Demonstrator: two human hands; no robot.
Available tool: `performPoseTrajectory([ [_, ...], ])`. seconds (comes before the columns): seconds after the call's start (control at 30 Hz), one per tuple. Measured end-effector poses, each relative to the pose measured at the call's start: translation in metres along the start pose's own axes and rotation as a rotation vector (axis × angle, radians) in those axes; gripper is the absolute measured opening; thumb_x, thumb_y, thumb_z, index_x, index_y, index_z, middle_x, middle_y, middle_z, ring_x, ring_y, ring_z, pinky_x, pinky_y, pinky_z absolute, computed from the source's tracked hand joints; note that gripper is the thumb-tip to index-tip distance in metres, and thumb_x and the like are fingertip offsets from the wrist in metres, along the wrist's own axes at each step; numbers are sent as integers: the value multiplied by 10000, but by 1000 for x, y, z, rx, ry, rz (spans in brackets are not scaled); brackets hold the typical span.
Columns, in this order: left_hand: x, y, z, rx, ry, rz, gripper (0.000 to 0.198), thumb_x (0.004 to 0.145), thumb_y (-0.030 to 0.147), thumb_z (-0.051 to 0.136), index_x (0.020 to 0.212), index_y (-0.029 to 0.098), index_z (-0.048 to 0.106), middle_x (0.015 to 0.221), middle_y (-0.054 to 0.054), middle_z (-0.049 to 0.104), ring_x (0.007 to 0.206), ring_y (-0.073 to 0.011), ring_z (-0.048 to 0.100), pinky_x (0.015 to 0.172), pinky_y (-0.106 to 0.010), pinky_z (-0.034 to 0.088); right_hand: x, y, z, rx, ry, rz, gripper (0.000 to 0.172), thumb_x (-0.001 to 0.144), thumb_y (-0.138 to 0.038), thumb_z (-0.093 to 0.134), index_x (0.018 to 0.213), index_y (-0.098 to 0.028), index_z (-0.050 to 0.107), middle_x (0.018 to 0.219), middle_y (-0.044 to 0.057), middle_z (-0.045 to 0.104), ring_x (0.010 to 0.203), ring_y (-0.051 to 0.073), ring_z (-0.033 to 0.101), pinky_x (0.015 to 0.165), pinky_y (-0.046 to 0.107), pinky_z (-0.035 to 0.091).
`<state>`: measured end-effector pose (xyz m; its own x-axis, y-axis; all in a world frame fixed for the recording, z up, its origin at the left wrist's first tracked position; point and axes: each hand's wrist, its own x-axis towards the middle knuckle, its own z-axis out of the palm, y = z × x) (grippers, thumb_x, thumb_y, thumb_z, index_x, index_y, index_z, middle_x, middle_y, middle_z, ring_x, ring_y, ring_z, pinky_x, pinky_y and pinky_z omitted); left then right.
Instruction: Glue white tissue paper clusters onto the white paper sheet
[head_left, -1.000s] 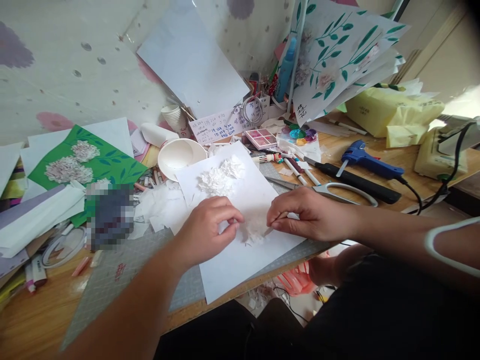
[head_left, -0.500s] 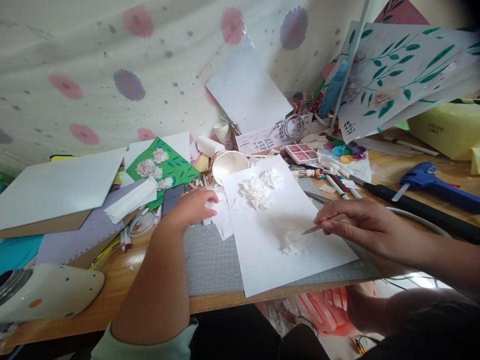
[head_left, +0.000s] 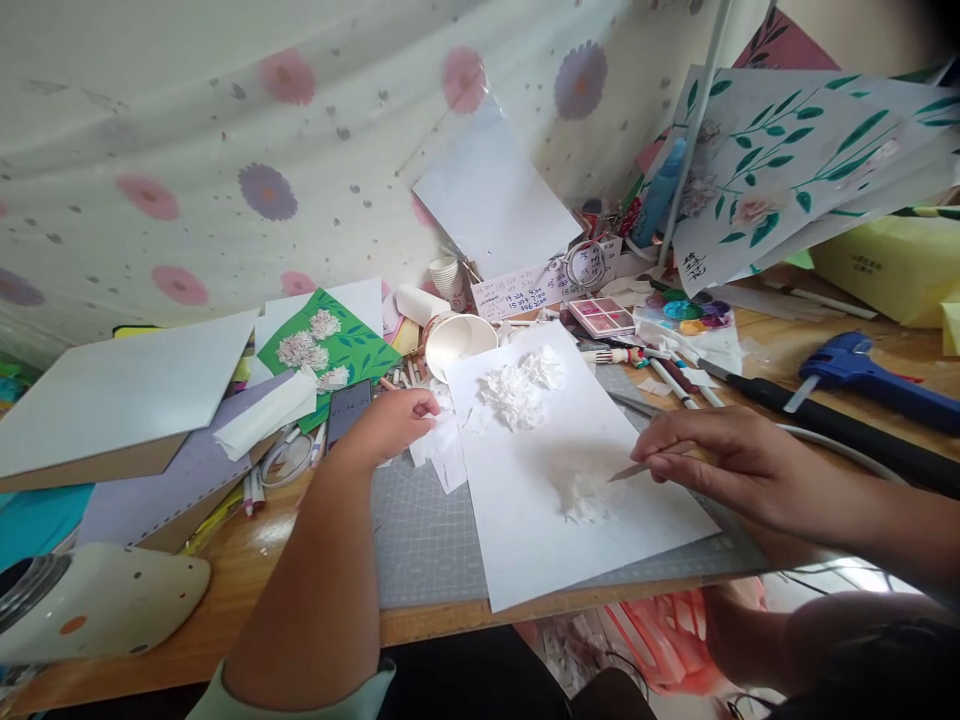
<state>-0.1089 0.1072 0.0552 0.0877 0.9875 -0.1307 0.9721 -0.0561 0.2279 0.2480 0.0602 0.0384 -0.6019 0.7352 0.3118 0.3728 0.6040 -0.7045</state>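
My right hand (head_left: 720,465) is shut on a pair of tweezers (head_left: 630,470), the thin metal tip slanting down to the left. The tip is close to a small cluster of white paper petals (head_left: 586,497) on a white sheet (head_left: 555,555). Higher on that sheet sit fuller ruffled white paper flowers (head_left: 514,395). Left of the sheet, my left hand (head_left: 394,425) is closed in a pinch over loose white paper scraps (head_left: 446,455). Whatever its fingertips may hold is too small to make out. A grey cutting mat (head_left: 427,550) lies beneath the sheet.
A paper bowl (head_left: 461,335) stands behind the sheet. To the left are a phone (head_left: 350,405), a green flower card (head_left: 360,340) and a spotted bottle (head_left: 142,600). A blue glue gun (head_left: 862,370) and a paint palette (head_left: 686,310) lie to the right.
My left hand's fingers have come together from a looser curl above the scraps. My right hand keeps the tweezers by the small petal cluster. The view has shifted slightly.
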Motion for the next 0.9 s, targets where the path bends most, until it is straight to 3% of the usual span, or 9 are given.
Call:
performPoseTrajectory([
  [0.1, -11, 14, -6, -169, -13, 117, 187, 760, 334, 507, 848, 208, 615, 738, 9, 585, 687, -146, 547, 612, -228, 408, 0, 2, 0, 22, 2, 24, 163, 851, -312, 544, 856, -196, 659, 798, 40, 695, 705, 140, 650, 630, 233, 504],
  [0.23, -16, 37, 5, -469, -104, 230, 197, 787, 376, 521, 809, 193, 591, 682, 23, 525, 612, -126, 495, 557, -224, 373, 0, 1, 0, 41, -13, 48, 171, 853, -308, 541, 865, -179, 653, 791, 47, 694, 699, 132, 644, 640, 228, 497],
  [0.4, -13, 60, 25, -524, -282, 303, 236, 814, 390, 501, 765, 182, 602, 739, -3, 589, 725, -163, 574, 673, -259, 430, 3, -2, 0, 28, -5, 39, 169, 856, -292, 527, 868, -163, 635, 746, 51, 686, 674, 131, 637, 626, 232, 489],
  [0.5, -12, 64, 28, -412, -242, 289, 245, 825, 378, 468, 754, 190, 607, 741, -7, 601, 721, -172, 561, 664, -273, 424, 5, -3, 0, 21, -10, 53, 182, 861, -295, 517, 856, -152, 631, 731, 49, 681, 669, 123, 634, 619, 223, 484],
  [0.7, -14, 63, 26, -350, -183, 173, 219, 763, 388, 518, 843, 214, 625, 616, 34, 514, 529, -126, 457, 493, -235, 344, 4, 2, 2, 32, 6, 78, 191, 862, -312, 521, 863, -154, 628, 743, 50, 682, 693, 126, 636, 642, 230, 491],
  [0.9, -15, 62, 26, -396, -131, 172, 178, 770, 339, 519, 891, 251, 616, 761, 24, 602, 657, -150, 554, 586, -250, 409, 4, 2, 1, 53, 14, 109, 192, 852, -316, 533, 858, -155, 637, 743, 51, 684, 690, 129, 633, 645, 236, 489],
])
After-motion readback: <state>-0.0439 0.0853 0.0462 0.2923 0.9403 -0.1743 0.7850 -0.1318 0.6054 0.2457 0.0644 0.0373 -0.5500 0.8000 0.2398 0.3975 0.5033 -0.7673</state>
